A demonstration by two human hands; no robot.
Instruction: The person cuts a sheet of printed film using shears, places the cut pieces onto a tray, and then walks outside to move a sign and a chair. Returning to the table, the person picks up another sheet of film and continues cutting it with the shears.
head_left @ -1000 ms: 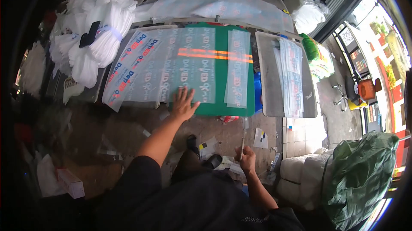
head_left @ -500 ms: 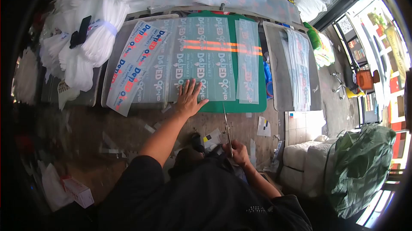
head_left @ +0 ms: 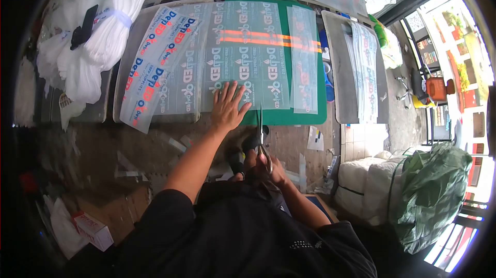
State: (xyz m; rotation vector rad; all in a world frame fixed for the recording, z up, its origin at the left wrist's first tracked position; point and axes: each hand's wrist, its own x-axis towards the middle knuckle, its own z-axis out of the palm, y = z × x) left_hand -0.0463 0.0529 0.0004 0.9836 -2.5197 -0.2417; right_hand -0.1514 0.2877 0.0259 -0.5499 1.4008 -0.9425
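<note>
My left hand (head_left: 228, 106) lies flat with spread fingers on the near edge of a clear printed plastic sheet (head_left: 223, 53). The sheet rests partly over a green board (head_left: 305, 118) with orange stripes. In my right hand (head_left: 275, 170) is a pair of scissors (head_left: 265, 154), gripped by the handles. Its blades point away from me, slightly parted, with the tips right at the sheet's near edge. A narrow cut strip (head_left: 305, 61) lies to the right on the board. To the left, a strip with red and blue print (head_left: 155, 68) overlaps the sheet.
White bundled bags (head_left: 111, 35) with a dark phone-like object (head_left: 84, 29) stand at the left. A stack of strips (head_left: 365, 71) lies on a grey panel at the right. Scraps litter the floor, and a green-wrapped bale (head_left: 431, 195) sits lower right.
The scissors have moved left and forward in my right hand, their tips now at the sheet's edge nearer my left hand. My left hand stays on the sheet; the view has shifted slightly.
</note>
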